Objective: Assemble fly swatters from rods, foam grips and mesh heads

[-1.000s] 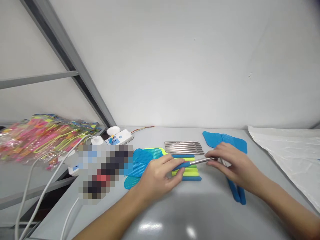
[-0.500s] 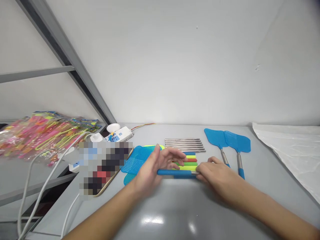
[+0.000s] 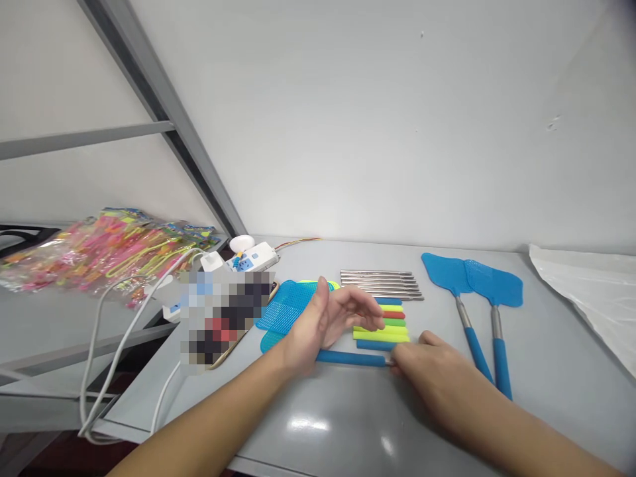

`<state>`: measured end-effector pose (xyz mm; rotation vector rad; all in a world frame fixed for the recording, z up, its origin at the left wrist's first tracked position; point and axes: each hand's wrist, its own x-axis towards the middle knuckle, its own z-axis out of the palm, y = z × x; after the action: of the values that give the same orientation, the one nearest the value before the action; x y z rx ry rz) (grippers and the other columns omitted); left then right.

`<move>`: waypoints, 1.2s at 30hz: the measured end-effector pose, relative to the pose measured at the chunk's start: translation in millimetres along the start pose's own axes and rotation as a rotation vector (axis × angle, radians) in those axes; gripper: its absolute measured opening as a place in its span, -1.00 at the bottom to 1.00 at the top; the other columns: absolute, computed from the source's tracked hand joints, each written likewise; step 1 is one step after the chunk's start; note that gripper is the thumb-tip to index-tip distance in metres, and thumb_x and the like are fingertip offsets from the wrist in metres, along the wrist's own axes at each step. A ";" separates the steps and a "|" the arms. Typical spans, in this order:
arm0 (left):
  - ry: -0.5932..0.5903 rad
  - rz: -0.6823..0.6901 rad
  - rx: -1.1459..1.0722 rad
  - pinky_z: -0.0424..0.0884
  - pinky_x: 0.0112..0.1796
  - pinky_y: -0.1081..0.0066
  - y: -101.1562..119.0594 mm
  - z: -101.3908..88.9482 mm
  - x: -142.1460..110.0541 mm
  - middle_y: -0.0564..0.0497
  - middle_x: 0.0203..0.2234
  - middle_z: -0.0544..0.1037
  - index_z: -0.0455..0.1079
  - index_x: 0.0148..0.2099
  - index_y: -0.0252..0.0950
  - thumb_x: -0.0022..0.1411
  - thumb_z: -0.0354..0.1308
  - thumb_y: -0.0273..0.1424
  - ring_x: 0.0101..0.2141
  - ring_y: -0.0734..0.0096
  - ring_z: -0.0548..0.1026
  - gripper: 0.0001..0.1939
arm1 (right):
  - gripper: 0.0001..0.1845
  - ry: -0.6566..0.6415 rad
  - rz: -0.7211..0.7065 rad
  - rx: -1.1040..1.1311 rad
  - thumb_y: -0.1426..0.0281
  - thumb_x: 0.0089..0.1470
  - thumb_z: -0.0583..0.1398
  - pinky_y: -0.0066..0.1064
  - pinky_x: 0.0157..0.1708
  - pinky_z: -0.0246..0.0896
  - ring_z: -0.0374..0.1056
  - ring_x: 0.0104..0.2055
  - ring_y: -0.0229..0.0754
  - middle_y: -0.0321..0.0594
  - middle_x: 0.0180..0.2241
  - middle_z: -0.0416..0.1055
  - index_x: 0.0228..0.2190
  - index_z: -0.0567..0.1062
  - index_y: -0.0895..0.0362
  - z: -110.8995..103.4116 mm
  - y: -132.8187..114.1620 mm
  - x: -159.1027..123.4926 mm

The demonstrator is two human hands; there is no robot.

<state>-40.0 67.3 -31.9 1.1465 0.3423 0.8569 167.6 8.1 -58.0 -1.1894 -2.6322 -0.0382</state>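
Two blue mesh fly swatters (image 3: 479, 311) assembled, lying right. Right hand (image 3: 430, 368) pinches blue foam-grip handle (image 3: 350, 358); left hand (image 3: 322, 324) open above. Steel rods (image 3: 381, 285), coloured grips (image 3: 381, 324), mesh heads (image 3: 285, 311) left.

Under the left hand (image 3: 322, 324) lies a plain blue handle (image 3: 350, 358), its bare metal tip by the right hand (image 3: 427, 371). Just beyond the fingers sits a stack of handles (image 3: 381, 324) in blue, yellow, red and green. Left of that hand are blue mesh swatter heads (image 3: 285, 311) over a yellow-green one. Right of the right hand lie two blue swatters (image 3: 472, 285) with silver stems. Silver rods (image 3: 380, 285) gleam farther off on the grey table (image 3: 322, 430).
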 end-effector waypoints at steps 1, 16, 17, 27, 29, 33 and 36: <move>0.007 0.006 0.017 0.26 -0.07 0.27 -2.2 0.7 -0.2 -0.13 -0.29 0.47 0.46 -0.13 -0.38 0.30 -0.34 0.16 -0.21 0.24 0.43 -0.22 | -0.72 0.002 -0.008 -0.011 0.64 0.11 -0.04 -0.38 -0.51 -0.11 0.17 -0.62 -0.20 -0.36 -0.64 0.27 -0.54 0.17 0.07 -0.2 -1.5 0.2; 0.112 0.006 0.154 0.23 -0.28 0.32 -2.3 12.9 -4.2 -0.05 -0.51 0.40 0.49 -0.35 -0.31 0.27 -0.33 0.19 -0.41 0.29 0.36 -0.22 | -0.75 0.035 0.075 0.014 0.56 0.17 0.03 -0.41 -0.63 -0.14 0.22 -0.71 -0.19 -0.36 -0.67 0.32 -0.50 0.22 0.06 11.6 -23.9 -2.9; 0.117 -0.010 0.155 0.23 -0.31 0.33 -1.9 13.9 -4.4 -0.05 -0.52 0.39 0.49 -0.36 -0.31 0.26 -0.30 0.19 -0.43 0.31 0.35 -0.23 | -0.77 0.010 0.101 0.045 0.56 0.16 0.04 -0.41 -0.62 -0.12 0.24 -0.68 -0.19 -0.35 -0.66 0.33 -0.50 0.23 0.06 10.6 -23.9 -2.1; 0.420 0.159 0.233 0.24 -0.32 0.42 12.6 10.8 -0.9 0.00 -0.52 0.38 0.42 -0.43 -0.31 0.38 -0.04 -0.17 -0.41 0.39 0.33 -0.57 | -0.72 -0.126 0.375 0.709 0.26 0.33 -0.11 -0.40 -0.46 0.13 0.28 -0.42 -0.18 -0.24 -0.43 0.37 -0.38 0.27 0.06 -17.1 -10.0 -3.3; 0.466 0.148 0.220 0.26 -0.26 0.42 9.2 22.8 -6.3 -0.02 -0.44 0.40 0.42 -0.39 -0.32 0.39 -0.04 -0.20 -0.34 0.37 0.35 -0.60 | -0.65 -0.153 0.412 0.849 0.17 0.33 -0.14 -0.39 -0.43 0.15 0.26 -0.40 -0.19 -0.26 -0.44 0.33 -0.37 0.27 0.06 -25.0 -12.6 -1.6; 0.492 0.185 -0.168 0.33 -0.25 0.32 -4.1 66.1 -14.6 0.04 -0.48 0.32 0.31 -0.39 -0.28 0.41 -0.13 -0.13 -0.41 0.38 0.35 -0.57 | -0.61 -0.137 0.380 1.045 0.07 0.28 -0.08 -0.40 -0.39 0.14 0.19 -0.40 -0.21 -0.28 -0.44 0.26 -0.32 0.33 0.07 -30.6 -24.9 4.5; 0.559 0.316 -0.398 0.33 -0.32 0.36 -3.2 92.6 -15.7 0.06 -0.54 0.28 0.28 -0.39 -0.29 0.41 -0.26 -0.02 -0.51 0.46 0.29 -0.46 | -0.57 -0.147 0.399 1.184 0.03 0.27 -0.07 -0.45 -0.51 0.02 0.05 -0.51 -0.26 -0.36 -0.55 0.11 -0.38 0.32 0.08 -29.1 -35.5 6.2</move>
<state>10.5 -5.3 -0.1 0.5807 0.4266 1.4564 143.7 -14.6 -25.5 -1.1598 -1.8087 1.4608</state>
